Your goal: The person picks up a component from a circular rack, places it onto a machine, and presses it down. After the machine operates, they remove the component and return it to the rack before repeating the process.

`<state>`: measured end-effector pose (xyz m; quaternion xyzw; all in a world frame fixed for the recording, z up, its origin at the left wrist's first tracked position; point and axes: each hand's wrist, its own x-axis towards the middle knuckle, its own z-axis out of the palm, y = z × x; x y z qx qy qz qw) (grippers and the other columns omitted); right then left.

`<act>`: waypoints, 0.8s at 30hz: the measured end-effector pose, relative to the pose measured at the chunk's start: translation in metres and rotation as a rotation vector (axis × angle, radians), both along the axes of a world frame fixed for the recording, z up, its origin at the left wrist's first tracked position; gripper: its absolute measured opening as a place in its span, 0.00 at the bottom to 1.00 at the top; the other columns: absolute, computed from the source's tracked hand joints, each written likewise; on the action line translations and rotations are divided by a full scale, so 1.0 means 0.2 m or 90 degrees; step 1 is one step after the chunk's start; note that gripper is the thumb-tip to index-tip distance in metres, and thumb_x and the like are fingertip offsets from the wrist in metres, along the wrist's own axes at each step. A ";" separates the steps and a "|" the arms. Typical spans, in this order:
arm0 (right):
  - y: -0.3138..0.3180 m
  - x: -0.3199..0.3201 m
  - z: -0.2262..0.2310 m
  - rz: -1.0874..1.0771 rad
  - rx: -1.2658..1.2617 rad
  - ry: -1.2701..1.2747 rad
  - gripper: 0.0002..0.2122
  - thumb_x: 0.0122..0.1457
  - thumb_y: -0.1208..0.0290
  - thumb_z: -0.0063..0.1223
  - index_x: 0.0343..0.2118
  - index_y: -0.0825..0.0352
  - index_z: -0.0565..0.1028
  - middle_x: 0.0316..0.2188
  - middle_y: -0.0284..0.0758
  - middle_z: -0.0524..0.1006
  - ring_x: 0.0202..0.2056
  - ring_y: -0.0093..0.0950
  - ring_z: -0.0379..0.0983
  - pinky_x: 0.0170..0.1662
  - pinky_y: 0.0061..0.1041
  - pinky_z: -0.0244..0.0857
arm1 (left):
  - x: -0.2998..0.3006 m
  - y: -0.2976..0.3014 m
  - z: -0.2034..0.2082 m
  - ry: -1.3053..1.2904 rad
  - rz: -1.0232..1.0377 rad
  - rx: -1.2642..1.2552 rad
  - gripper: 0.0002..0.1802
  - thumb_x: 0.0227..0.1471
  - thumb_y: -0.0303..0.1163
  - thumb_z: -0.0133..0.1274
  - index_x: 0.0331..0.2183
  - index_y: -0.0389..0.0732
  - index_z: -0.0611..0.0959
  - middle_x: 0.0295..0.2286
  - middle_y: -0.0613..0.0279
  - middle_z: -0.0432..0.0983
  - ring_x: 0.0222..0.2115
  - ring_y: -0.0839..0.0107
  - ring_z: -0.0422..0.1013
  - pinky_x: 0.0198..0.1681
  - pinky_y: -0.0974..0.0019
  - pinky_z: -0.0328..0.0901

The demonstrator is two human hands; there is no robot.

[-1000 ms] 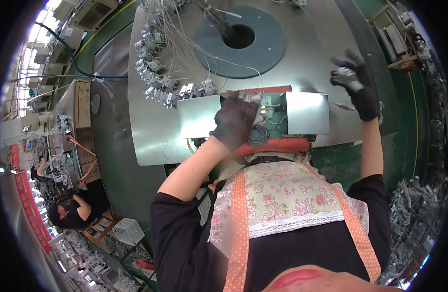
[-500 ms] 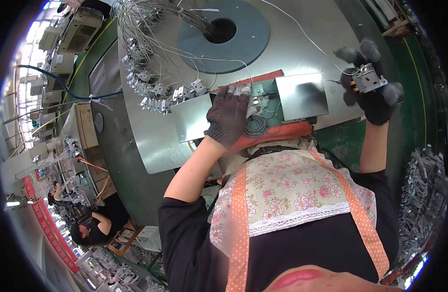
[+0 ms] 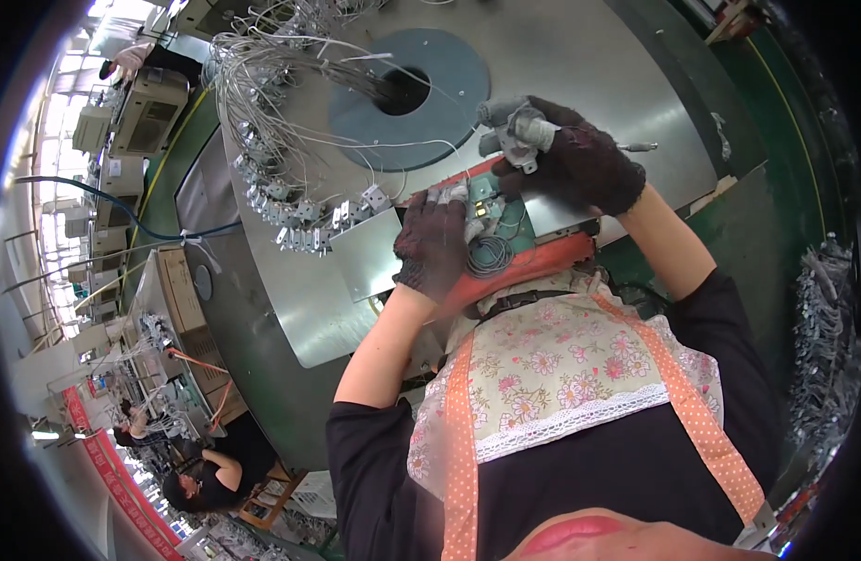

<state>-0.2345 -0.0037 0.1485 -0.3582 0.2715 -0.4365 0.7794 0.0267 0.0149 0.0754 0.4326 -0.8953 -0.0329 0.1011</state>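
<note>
My right hand [image 3: 580,164], in a dark glove with grey fingertips, is closed around a small metal housing [image 3: 518,140] above the right part of the work fixture. A slim grey rod [image 3: 639,147] juts out on the far side of that hand; its kind cannot be made out. My left hand [image 3: 435,234], gloved alike, lies with fingers stretched forward over the fixture's left part; what is under the fingertips is hidden. Beside them is a small part with brass-coloured contacts [image 3: 483,209] on the green base. A coil of grey cable [image 3: 491,256] lies just nearer to me.
A row of metal housings with cables [image 3: 304,215] curves along the left of the metal table [image 3: 304,309]. Cables run into a hole in the grey disc [image 3: 468,70]. Red padding [image 3: 543,257] edges the fixture. More cabled parts [image 3: 818,327] are piled at right. Other people [image 3: 206,477] sit far left.
My right hand has swung left from the table's right side to the fixture, carrying the metal housing. The left hand stays on the fixture. The whole view has shifted slightly.
</note>
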 end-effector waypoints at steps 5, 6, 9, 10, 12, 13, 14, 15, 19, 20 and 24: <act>0.06 0.04 0.06 0.019 -0.093 -0.100 0.43 0.57 0.41 0.59 0.67 0.68 0.59 0.49 0.35 0.74 0.52 0.30 0.73 0.58 0.36 0.70 | 0.01 0.01 0.01 0.000 0.003 0.022 0.30 0.55 0.50 0.55 0.51 0.38 0.78 0.48 0.48 0.78 0.52 0.48 0.72 0.61 0.49 0.61; 0.07 0.05 0.09 -0.015 -0.047 -0.076 0.32 0.59 0.65 0.55 0.66 0.67 0.61 0.55 0.42 0.73 0.49 0.33 0.76 0.58 0.38 0.71 | 0.01 0.01 0.01 0.001 0.001 0.018 0.30 0.55 0.50 0.55 0.51 0.38 0.78 0.48 0.48 0.78 0.52 0.48 0.72 0.61 0.49 0.61; 0.09 0.06 0.10 -0.055 -0.092 0.045 0.33 0.56 0.69 0.55 0.66 0.67 0.62 0.53 0.41 0.73 0.46 0.30 0.76 0.55 0.36 0.73 | 0.00 0.02 0.03 -0.008 0.019 0.030 0.30 0.55 0.50 0.55 0.52 0.40 0.78 0.49 0.49 0.78 0.53 0.47 0.71 0.61 0.49 0.61; 0.09 0.05 0.10 -0.057 -0.092 0.045 0.33 0.56 0.69 0.55 0.66 0.67 0.62 0.53 0.41 0.73 0.46 0.30 0.76 0.55 0.36 0.73 | 0.00 0.02 0.03 -0.014 0.024 0.028 0.31 0.54 0.50 0.56 0.53 0.40 0.78 0.49 0.49 0.77 0.54 0.46 0.70 0.60 0.49 0.61; 0.10 0.05 0.09 -0.059 -0.059 0.011 0.33 0.54 0.69 0.57 0.65 0.68 0.62 0.52 0.41 0.74 0.44 0.29 0.76 0.52 0.34 0.74 | 0.00 0.02 0.02 -0.020 0.028 0.026 0.31 0.54 0.50 0.56 0.54 0.41 0.78 0.49 0.49 0.77 0.54 0.46 0.69 0.60 0.49 0.61; 0.11 0.05 0.09 -0.060 -0.059 0.012 0.33 0.54 0.69 0.57 0.65 0.68 0.62 0.52 0.41 0.74 0.44 0.29 0.76 0.52 0.34 0.74 | 0.00 0.01 0.01 -0.009 0.027 0.029 0.32 0.54 0.51 0.56 0.54 0.41 0.77 0.49 0.49 0.77 0.54 0.46 0.69 0.60 0.49 0.61; 0.11 0.05 0.09 -0.068 -0.058 0.013 0.34 0.54 0.68 0.58 0.65 0.69 0.62 0.51 0.41 0.74 0.44 0.28 0.76 0.51 0.34 0.75 | 0.00 0.01 0.01 0.001 0.026 0.031 0.32 0.54 0.51 0.56 0.55 0.41 0.77 0.50 0.49 0.77 0.54 0.47 0.69 0.60 0.49 0.61; 0.11 0.06 0.09 -0.076 -0.057 0.014 0.34 0.54 0.68 0.58 0.65 0.69 0.62 0.50 0.42 0.74 0.43 0.28 0.77 0.51 0.34 0.75 | 0.00 0.01 0.01 0.002 0.026 0.031 0.32 0.54 0.51 0.56 0.55 0.41 0.77 0.50 0.49 0.77 0.54 0.47 0.69 0.60 0.49 0.61; 0.12 0.08 0.07 -0.071 -0.064 -0.003 0.33 0.56 0.68 0.57 0.65 0.68 0.62 0.48 0.37 0.74 0.43 0.25 0.74 0.51 0.30 0.74 | 0.00 0.01 0.01 -0.002 0.023 0.022 0.32 0.54 0.51 0.56 0.55 0.41 0.77 0.49 0.49 0.77 0.54 0.47 0.69 0.59 0.49 0.62; 0.12 0.08 0.07 -0.073 -0.065 0.002 0.32 0.56 0.69 0.57 0.65 0.68 0.63 0.48 0.37 0.74 0.43 0.25 0.74 0.50 0.30 0.74 | 0.01 0.01 0.00 -0.004 0.013 0.000 0.32 0.54 0.51 0.56 0.54 0.41 0.77 0.49 0.49 0.77 0.54 0.48 0.70 0.60 0.49 0.61; 0.11 0.10 0.02 -0.080 -0.066 -0.021 0.31 0.56 0.71 0.56 0.64 0.67 0.64 0.47 0.35 0.74 0.43 0.25 0.74 0.48 0.29 0.75 | 0.01 0.02 0.00 0.012 0.005 -0.021 0.32 0.54 0.51 0.55 0.54 0.40 0.78 0.48 0.48 0.78 0.53 0.48 0.70 0.60 0.49 0.61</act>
